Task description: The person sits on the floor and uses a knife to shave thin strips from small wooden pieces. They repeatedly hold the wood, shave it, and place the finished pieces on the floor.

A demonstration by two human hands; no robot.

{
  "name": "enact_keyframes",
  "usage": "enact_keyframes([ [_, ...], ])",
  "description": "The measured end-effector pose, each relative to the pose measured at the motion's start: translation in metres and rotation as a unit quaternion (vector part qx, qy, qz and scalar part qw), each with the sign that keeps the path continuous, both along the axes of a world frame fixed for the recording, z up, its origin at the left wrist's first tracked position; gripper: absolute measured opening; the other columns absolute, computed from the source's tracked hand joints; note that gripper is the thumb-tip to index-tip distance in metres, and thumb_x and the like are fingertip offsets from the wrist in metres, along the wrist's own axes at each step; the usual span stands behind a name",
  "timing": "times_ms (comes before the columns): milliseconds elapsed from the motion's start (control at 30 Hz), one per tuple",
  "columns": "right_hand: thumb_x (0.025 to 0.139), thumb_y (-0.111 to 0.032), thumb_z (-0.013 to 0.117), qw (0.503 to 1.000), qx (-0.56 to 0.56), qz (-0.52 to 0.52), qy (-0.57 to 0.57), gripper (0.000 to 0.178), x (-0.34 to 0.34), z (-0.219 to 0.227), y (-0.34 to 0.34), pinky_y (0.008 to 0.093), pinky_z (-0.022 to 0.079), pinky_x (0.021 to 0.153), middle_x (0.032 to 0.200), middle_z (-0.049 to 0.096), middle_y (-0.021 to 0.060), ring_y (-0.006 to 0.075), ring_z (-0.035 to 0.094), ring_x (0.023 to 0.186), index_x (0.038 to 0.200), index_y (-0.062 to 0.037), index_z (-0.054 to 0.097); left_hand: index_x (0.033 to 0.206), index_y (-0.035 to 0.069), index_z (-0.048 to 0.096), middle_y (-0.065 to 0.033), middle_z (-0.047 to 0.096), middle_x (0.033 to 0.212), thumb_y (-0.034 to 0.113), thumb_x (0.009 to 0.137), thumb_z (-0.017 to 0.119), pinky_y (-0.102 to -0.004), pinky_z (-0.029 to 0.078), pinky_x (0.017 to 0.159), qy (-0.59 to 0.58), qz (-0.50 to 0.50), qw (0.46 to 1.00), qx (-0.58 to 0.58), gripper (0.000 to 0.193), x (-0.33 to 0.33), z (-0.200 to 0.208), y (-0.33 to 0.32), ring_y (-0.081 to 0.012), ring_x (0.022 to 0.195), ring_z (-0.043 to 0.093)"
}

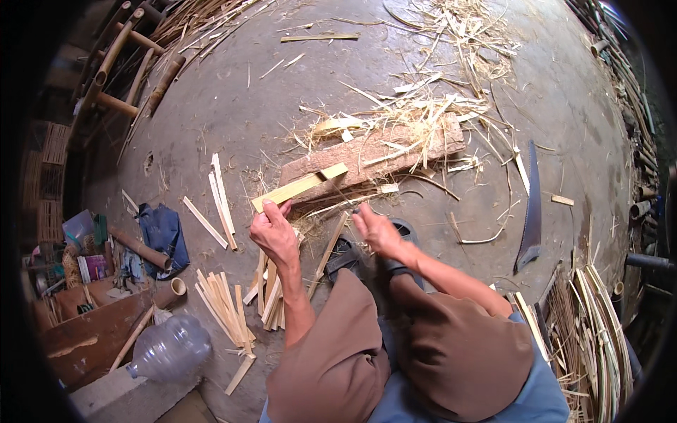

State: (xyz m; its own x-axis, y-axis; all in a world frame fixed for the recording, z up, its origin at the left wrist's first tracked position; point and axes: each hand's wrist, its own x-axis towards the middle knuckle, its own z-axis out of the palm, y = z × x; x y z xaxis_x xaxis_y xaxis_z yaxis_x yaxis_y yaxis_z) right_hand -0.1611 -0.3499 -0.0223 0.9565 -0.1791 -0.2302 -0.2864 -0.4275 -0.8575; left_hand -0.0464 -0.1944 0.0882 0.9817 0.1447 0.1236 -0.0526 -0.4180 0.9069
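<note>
My left hand is closed on the near end of a flat, pale yellow bamboo strip. The strip slants up to the right, its far end over a worn wooden block on the floor. My right hand is closed just right of it, above my sandals. A small dark bit shows at its fingertips; what it grips is too hidden to name. Shavings cover much of the block. Cut bamboo strips lie in loose bunches left of my knees.
A handsaw lies at the right. A bundle of thin split bamboo sits at lower right. To the left are a clear plastic bottle, a blue cloth-like bundle and a wooden box. A bamboo frame stands far left.
</note>
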Motion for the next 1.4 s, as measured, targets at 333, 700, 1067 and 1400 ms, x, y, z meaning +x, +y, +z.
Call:
enact_keyframes([
  [333,0.102,-0.033,0.043,0.997,-0.067,-0.007,0.034,0.027,-0.004,-0.016,-0.040,0.0566,0.045,0.062,0.077,0.060,0.0308,0.0517,0.059,0.075,0.106,-0.0060,0.040,0.090,-0.018,0.066,-0.0187,0.072,0.078,0.022,0.100,0.044,-0.0298,0.057,0.069,-0.024,-0.015,0.994,0.108,0.046,0.004,0.004,0.004,-0.0214,0.071,0.072],
  [700,0.102,-0.030,0.044,0.996,-0.065,0.065,-0.007,0.026,-0.008,0.026,-0.008,0.0562,0.041,0.054,0.074,0.060,0.0302,0.0504,0.057,0.065,0.103,-0.0035,0.042,0.085,-0.018,0.065,-0.0182,0.071,0.074,0.022,0.100,0.047,-0.0293,0.055,0.065,-0.033,-0.018,0.988,0.151,0.046,0.004,0.003,0.007,-0.0230,0.069,0.072],
  [1067,0.101,-0.035,0.044,0.997,-0.036,0.057,-0.032,0.028,-0.008,0.035,0.001,0.0579,0.045,0.060,0.072,0.061,0.0282,0.0507,0.059,0.071,0.104,-0.0068,0.042,0.087,-0.013,0.069,-0.0169,0.072,0.075,0.021,0.099,0.049,-0.0308,0.053,0.060,-0.037,-0.021,0.992,0.118,0.041,0.004,0.000,0.010,-0.0184,0.066,0.071],
  [1400,0.102,-0.036,0.041,0.993,-0.074,-0.006,0.088,0.033,-0.030,-0.025,-0.055,0.0606,0.043,0.075,0.089,0.063,0.0332,0.0558,0.057,0.087,0.110,-0.0041,0.042,0.113,-0.006,0.063,-0.0168,0.071,0.095,0.017,0.099,0.053,-0.0359,0.056,0.061,-0.077,0.017,0.996,-0.031,0.029,0.027,-0.034,-0.011,-0.0198,0.073,0.069],
])
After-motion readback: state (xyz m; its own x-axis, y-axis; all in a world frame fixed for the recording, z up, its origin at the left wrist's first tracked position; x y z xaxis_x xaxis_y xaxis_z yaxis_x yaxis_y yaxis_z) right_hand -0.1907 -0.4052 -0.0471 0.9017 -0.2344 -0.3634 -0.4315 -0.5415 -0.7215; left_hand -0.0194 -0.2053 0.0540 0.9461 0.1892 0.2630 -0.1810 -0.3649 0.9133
